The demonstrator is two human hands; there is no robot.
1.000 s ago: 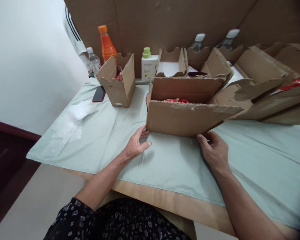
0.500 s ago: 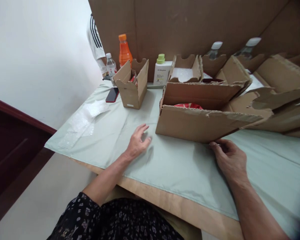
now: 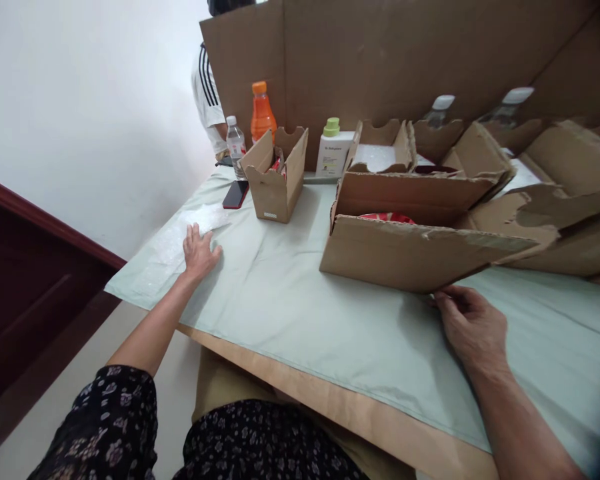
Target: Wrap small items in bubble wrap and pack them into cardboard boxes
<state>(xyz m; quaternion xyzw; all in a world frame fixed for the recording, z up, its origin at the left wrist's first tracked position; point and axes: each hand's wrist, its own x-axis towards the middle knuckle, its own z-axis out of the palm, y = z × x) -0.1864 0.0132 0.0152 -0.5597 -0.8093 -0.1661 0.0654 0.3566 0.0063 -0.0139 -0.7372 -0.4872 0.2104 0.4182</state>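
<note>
My left hand [image 3: 200, 255] reaches over the clear bubble wrap [image 3: 167, 243] at the table's left side, fingers spread. Its fingertips overlap the wrap's right edge; whether they press on it I cannot tell. By the lower front edge of a large open cardboard box [image 3: 405, 257], my right hand [image 3: 473, 327] has thumb and fingers pinched together. What lies between those fingers is too small or hidden to name. Something red with a pale pattern [image 3: 387, 218] shows inside the box, mostly hidden by its front wall.
A small open carton [image 3: 273, 200] stands left of the big box, near a dark phone [image 3: 236, 195]. Behind are an orange bottle [image 3: 263, 117], a clear bottle [image 3: 236, 147] and a white bottle [image 3: 333, 153]. More cartons [image 3: 570, 160] line the right. A person's striped sleeve [image 3: 207, 87] shows behind.
My left hand has moved left from the middle of the cloth to the bubble wrap. My right hand stays by the box's lower edge. The view has shifted slightly.
</note>
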